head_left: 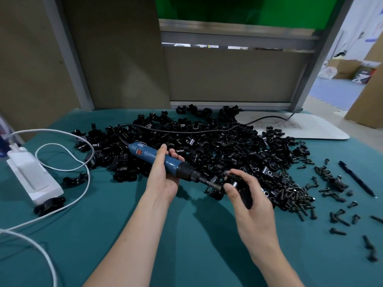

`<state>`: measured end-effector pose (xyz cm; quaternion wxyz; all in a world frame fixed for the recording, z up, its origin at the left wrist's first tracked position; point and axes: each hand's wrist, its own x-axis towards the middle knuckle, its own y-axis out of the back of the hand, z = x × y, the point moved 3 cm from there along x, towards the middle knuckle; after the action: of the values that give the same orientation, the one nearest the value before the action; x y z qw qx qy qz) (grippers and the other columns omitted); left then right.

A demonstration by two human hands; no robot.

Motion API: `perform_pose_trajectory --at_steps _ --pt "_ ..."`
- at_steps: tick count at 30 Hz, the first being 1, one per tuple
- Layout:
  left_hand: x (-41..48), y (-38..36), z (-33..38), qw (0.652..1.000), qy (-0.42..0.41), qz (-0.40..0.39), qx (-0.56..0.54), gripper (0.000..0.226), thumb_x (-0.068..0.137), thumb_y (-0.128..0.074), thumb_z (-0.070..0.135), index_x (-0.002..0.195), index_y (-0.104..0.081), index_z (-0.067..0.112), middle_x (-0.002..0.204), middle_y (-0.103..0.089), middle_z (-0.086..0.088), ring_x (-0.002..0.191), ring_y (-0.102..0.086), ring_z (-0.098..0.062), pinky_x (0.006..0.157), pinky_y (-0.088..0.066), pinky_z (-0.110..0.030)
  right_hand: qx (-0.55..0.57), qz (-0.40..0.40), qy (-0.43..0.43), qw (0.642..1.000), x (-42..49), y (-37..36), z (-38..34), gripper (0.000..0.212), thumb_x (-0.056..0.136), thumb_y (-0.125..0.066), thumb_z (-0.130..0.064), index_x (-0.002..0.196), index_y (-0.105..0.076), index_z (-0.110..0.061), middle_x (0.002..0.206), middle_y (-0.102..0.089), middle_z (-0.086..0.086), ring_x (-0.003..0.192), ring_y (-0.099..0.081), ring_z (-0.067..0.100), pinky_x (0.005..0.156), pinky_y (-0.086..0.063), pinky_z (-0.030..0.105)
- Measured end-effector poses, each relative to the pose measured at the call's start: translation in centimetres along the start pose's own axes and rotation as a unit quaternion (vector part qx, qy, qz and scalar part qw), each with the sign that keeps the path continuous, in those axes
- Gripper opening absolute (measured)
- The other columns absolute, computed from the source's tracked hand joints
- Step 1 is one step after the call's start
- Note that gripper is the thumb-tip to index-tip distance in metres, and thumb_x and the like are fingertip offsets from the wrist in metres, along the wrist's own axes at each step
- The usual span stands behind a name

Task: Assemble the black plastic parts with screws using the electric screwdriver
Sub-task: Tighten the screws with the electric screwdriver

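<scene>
Over the teal table cover (124, 224), front centre: electric screwdriver (153, 155), left hand (163, 181) wrapped round its barrel, long axis running down-right, bit tip up against the black plastic part (238, 186) pinched in the right hand (255, 206). Loose screws (294, 195) lie just right of it.

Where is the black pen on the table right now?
In the head view, the black pen lies at the far right on the green cloth, just right of the loose screws.
</scene>
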<state>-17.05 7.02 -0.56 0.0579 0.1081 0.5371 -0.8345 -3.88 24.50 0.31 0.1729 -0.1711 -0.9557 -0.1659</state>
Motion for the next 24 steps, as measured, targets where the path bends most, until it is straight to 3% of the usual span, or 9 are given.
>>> perform_pose_trajectory --at_steps 3,6,10,11,14,15,18,21,24 --pt "0.1 0.0 0.3 1.000 0.000 -0.001 0.002 0.022 0.091 -0.073 0.022 0.099 -0.055 0.013 0.072 -0.068 0.002 0.058 -0.063 -0.008 0.064 -0.060 -0.028 0.013 0.023 -0.021 0.999 0.0 1.4 0.7 0.024 0.090 -0.061 -0.057 0.114 -0.060 -0.061 0.093 -0.070 -0.019 0.070 -0.059 0.003 0.064 -0.046 0.010" --pt "0.0 0.1 0.4 1.000 0.001 0.000 0.000 0.024 0.091 -0.074 0.022 0.102 -0.055 0.013 0.073 -0.068 0.002 0.060 -0.063 -0.007 0.065 -0.060 -0.028 0.001 -0.034 -0.041 0.999 -0.3 1.1 1.0 0.024 0.086 -0.060 -0.063 0.110 -0.058 -0.066 0.084 -0.069 -0.015 0.057 -0.049 0.007 0.054 -0.041 0.013" --pt "0.0 0.1 0.3 1.000 0.002 0.002 0.001 0.024 0.091 -0.073 0.022 0.102 -0.054 0.013 0.072 -0.068 0.002 0.059 -0.063 -0.007 0.065 -0.060 -0.028 -0.030 -0.083 -0.064 0.994 -0.5 0.4 1.1 0.025 0.084 -0.058 -0.069 0.109 -0.055 -0.070 0.097 -0.068 0.015 0.093 -0.055 0.034 0.077 -0.050 0.047" --pt "0.0 0.0 0.3 1.000 0.001 0.003 0.001 0.024 0.091 -0.073 0.022 0.102 -0.054 0.013 0.072 -0.068 0.002 0.059 -0.063 -0.007 0.065 -0.060 -0.028 -0.032 -0.084 -0.065 0.994 -0.5 0.4 1.2 0.025 0.084 -0.058 -0.070 0.109 -0.055 -0.070 0.099 -0.068 0.014 0.097 -0.054 0.032 0.078 -0.050 0.046" --pt "-0.1 0.0 0.3 1.000 0.001 0.004 0.001 0.025 0.091 -0.073 0.022 0.104 -0.054 0.014 0.073 -0.068 0.002 0.059 -0.062 -0.008 0.063 -0.060 -0.028 -0.030 -0.087 -0.065 0.994 -0.5 0.6 1.7 0.027 0.082 -0.058 -0.071 0.109 -0.055 -0.070 0.103 -0.067 -0.003 0.102 -0.052 0.015 0.075 -0.046 0.008" --pt "-0.1 0.0 0.3 1.000 0.002 0.003 0.001 0.025 0.091 -0.073 0.022 0.104 -0.054 0.014 0.073 -0.068 0.002 0.059 -0.062 -0.008 0.063 -0.060 -0.028 -0.029 -0.088 -0.071 0.993 -0.5 0.6 1.7 0.027 0.083 -0.059 -0.071 0.110 -0.056 -0.069 0.101 -0.068 -0.004 0.101 -0.051 0.015 0.072 -0.043 0.004" --pt "-0.1 -0.1 0.3 1.000 0.001 0.004 -0.002 0.024 0.091 -0.073 0.022 0.104 -0.054 0.014 0.072 -0.068 0.002 0.059 -0.063 -0.008 0.063 -0.060 -0.028 -0.027 -0.088 -0.077 0.993 -0.5 0.5 1.8 0.028 0.084 -0.060 -0.068 0.112 -0.057 -0.065 0.098 -0.070 -0.019 0.094 -0.056 0.012 0.071 -0.042 0.003" --pt "0.0 -0.4 0.2 1.000 -0.003 0.008 -0.014 0.026 0.092 -0.072 0.020 0.108 -0.053 0.014 0.072 -0.067 0.002 0.059 -0.062 -0.008 0.063 -0.060 -0.029 -0.025 -0.084 -0.076 0.993 -0.5 0.5 1.4 0.029 0.085 -0.061 -0.065 0.113 -0.056 -0.064 0.104 -0.065 -0.035 0.097 -0.056 -0.012 0.075 -0.037 -0.001" --pt "0.0 -0.6 0.2 1.000 -0.004 0.009 -0.018 0.024 0.093 -0.071 0.019 0.109 -0.052 0.014 0.071 -0.067 0.002 0.057 -0.062 -0.008 0.062 -0.059 -0.028 -0.017 -0.082 -0.082 0.993 -0.5 0.5 1.3 0.030 0.084 -0.060 -0.068 0.113 -0.056 -0.066 0.105 -0.067 -0.033 0.102 -0.056 -0.016 0.081 -0.039 0.001"
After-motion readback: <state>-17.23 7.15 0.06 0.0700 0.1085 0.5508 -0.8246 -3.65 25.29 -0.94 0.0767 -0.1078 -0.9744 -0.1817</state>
